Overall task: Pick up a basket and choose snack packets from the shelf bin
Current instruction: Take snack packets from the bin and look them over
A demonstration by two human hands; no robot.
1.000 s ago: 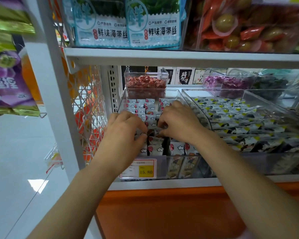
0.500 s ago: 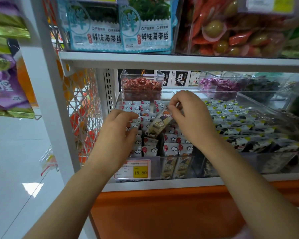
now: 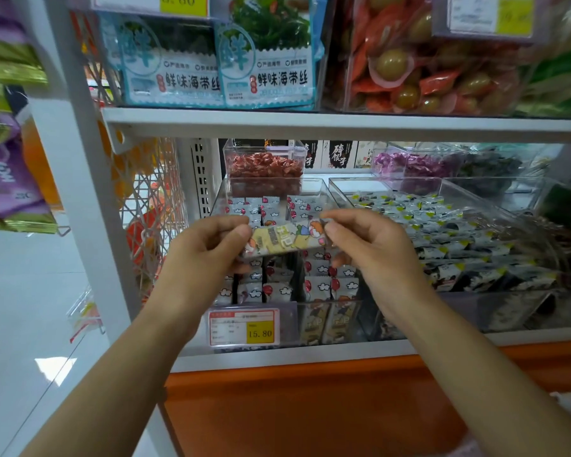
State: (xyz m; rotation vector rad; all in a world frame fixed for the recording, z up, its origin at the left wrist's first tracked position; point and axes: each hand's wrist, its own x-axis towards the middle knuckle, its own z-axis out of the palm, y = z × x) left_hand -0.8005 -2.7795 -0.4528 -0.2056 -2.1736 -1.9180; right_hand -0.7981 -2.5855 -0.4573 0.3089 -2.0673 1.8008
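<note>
While the left hand and right hand are pinching one snack packet above the shelf bin, choosing is under way, and no basket is showing to receive it.

Two bare arms and bare grips of one person.
The left grip and right grip are bare, with slim fingers and short nails. The left forearm and right forearm are bare too, smooth and uncovered all the way to the lower edge of the view. Under the right forearm a pale pinkish scrap shows at that edge; whether it is clothing cannot be told.
</note>
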